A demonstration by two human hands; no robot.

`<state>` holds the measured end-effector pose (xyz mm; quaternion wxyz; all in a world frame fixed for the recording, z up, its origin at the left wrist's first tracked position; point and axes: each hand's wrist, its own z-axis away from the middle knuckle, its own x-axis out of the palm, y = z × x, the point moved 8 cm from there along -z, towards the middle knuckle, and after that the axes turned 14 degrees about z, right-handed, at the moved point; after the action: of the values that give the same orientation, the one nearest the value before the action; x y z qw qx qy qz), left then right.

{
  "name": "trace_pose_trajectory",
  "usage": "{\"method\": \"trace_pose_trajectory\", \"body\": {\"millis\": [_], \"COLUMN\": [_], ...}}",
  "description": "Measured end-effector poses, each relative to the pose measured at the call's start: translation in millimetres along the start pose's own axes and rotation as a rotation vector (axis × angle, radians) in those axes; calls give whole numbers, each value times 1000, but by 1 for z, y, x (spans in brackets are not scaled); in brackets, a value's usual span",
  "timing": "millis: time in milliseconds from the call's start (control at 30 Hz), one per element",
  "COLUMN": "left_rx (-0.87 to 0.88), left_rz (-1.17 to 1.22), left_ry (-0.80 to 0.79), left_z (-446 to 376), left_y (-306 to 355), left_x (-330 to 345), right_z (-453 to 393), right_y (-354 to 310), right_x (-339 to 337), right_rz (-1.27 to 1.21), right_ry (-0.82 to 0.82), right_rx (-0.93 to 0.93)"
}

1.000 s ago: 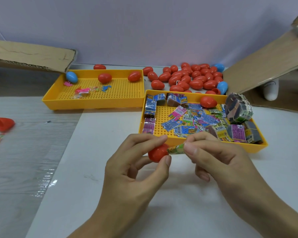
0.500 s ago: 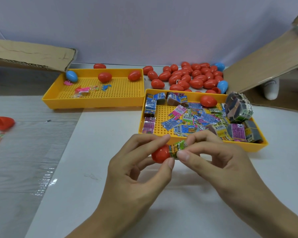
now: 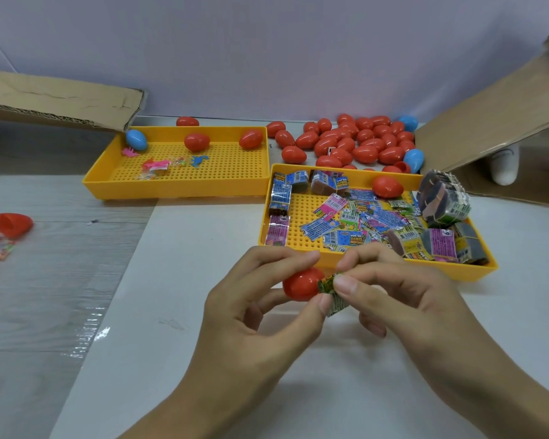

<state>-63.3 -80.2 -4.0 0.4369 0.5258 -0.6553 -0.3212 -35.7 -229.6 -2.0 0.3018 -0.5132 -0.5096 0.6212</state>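
The left hand gripped the red egg above the table. The right hand pinched the folded leaflet, which had closed in over the past second and touched the egg. Insertion was judged to be starting.

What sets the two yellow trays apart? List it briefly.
The far tray holds three eggs, one blue, and a few small toys; the near tray holds one red egg and many printed leaflets. The far tray's floor is mostly bare; the near tray's is largely covered. Both are yellow, rectangular, with perforated floors.
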Motion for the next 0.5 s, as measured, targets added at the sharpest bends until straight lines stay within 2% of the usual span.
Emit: {"method": "trace_pose_trajectory", "body": {"millis": [233, 500], "left_rx": [50, 87], "left_rz": [-26, -63], "left_ry": [-25, -38], "left_z": [0, 0], "left_y": [1, 3], "left_x": [0, 3], "right_z": [-1, -1], "right_y": [3, 7], "right_x": [1, -8], "right_rz": [-24, -17], "right_ry": [-13, 105], "right_rx": [71, 76]}}
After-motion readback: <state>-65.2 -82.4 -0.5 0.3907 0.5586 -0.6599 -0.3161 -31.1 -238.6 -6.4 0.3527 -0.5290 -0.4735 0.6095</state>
